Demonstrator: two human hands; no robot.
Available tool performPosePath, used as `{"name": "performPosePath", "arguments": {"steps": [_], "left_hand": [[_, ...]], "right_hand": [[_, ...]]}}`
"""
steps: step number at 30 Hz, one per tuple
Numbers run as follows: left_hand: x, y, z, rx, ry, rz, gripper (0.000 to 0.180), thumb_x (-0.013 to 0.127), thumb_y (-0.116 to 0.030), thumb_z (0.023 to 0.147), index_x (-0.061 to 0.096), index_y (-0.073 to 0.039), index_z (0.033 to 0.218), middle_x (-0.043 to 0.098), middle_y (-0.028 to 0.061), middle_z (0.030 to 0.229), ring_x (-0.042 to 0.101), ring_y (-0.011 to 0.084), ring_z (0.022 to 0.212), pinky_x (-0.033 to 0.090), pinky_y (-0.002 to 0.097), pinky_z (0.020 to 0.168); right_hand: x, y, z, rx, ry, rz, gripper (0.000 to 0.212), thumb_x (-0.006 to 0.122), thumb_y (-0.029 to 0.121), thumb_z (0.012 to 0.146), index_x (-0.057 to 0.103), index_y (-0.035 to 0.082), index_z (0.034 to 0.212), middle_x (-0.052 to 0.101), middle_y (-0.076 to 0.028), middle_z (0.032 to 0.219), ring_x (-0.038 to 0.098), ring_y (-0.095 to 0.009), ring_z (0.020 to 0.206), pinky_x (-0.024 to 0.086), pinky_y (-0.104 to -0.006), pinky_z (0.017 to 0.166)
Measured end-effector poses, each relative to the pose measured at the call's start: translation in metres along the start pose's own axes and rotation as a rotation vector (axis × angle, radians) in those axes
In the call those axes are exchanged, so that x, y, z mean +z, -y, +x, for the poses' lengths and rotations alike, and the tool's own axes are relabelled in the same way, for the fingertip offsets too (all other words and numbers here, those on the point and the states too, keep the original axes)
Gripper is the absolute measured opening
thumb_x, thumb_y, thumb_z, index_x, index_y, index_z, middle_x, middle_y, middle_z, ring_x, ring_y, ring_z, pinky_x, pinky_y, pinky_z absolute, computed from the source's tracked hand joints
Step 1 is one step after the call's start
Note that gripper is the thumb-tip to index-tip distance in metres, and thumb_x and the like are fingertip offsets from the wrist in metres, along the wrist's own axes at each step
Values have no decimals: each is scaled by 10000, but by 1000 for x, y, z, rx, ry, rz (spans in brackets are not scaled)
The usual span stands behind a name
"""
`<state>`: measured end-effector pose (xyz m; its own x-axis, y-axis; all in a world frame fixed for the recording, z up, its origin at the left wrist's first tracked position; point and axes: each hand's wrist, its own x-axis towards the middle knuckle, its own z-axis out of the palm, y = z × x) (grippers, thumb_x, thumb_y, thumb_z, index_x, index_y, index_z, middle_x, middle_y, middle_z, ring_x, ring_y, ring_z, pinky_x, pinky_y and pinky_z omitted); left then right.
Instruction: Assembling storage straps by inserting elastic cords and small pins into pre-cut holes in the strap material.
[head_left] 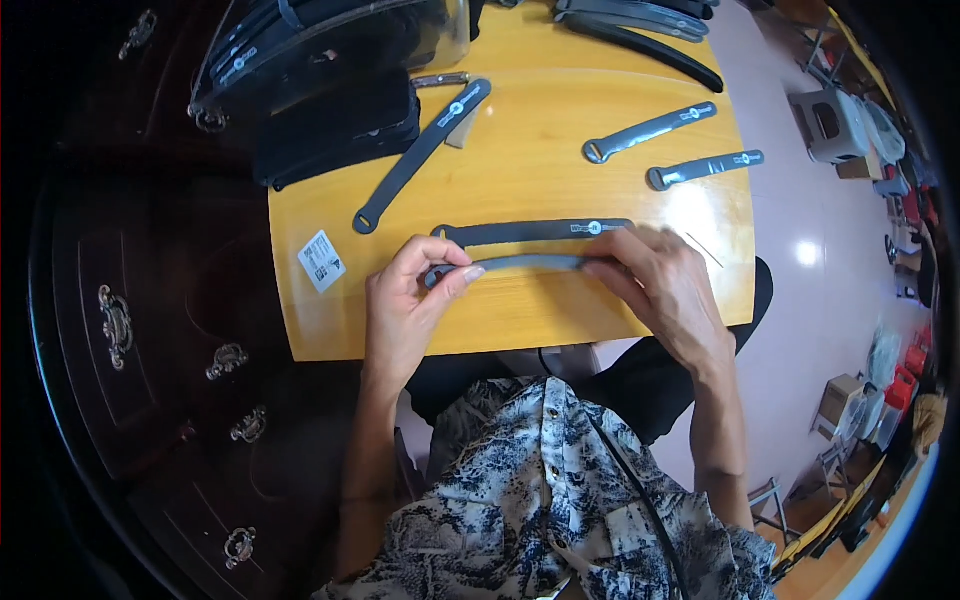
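Note:
Between my two hands a dark grey cable strap (pixel 530 262) is stretched, bowed slightly upward in the middle. My left hand (pixel 412 290) pinches its slotted end between thumb and fingers. Its other end is gripped by my right hand (pixel 655 280), whose fingers hide the tip. Just beyond it, a second strap (pixel 510 231) with a white printed label lies flat on the table, its right end partly behind my right hand. A longer strap (pixel 420 160) lies slanted at the left, and two shorter straps (pixel 650 132) (pixel 705 170) lie at the right.
The yellow wooden table (pixel 480 330) holds a clear bin (pixel 330 50) of straps, a black stack (pixel 340 140), a small knife (pixel 440 79), a white label sticker (pixel 321 261) and a strap pile (pixel 640 25). Dark drawers (pixel 115 330) stand at the left.

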<state>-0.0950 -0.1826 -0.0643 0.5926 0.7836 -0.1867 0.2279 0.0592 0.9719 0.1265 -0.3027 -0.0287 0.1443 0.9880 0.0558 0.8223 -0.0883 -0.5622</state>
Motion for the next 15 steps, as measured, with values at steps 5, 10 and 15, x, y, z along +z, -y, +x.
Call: {"name": "performPosePath", "arguments": {"steps": [5, 10, 15], "left_hand": [[-5, 12, -18, -27, 40, 14, 154, 664, 49, 824, 588, 4, 951, 617, 48, 832, 561, 71, 694, 425, 178, 595], [-6, 12, -32, -177, 20, -153, 142, 614, 5, 882, 613, 22, 1023, 619, 22, 849, 561, 64, 740, 450, 188, 642], [-6, 12, -27, -241, -43, -214, 149, 580, -30, 910, 582, 40, 1041, 633, 83, 839, 598, 114, 723, 488, 233, 677]], "right_hand": [[10, 1, -38, 346, 93, 306, 201, 643, 222, 874, 592, 28, 884, 595, -79, 668, 585, -175, 611, 430, -300, 546], [17, -7, -51, 587, -6, 757, 191, 598, 191, 930, 608, 1, 952, 581, -2, 681, 519, -53, 655, 420, -215, 566], [6, -3, -42, 692, 82, 903, 179, 531, 159, 969, 589, 15, 1059, 610, 16, 796, 462, -8, 634, 347, -158, 515]]}}
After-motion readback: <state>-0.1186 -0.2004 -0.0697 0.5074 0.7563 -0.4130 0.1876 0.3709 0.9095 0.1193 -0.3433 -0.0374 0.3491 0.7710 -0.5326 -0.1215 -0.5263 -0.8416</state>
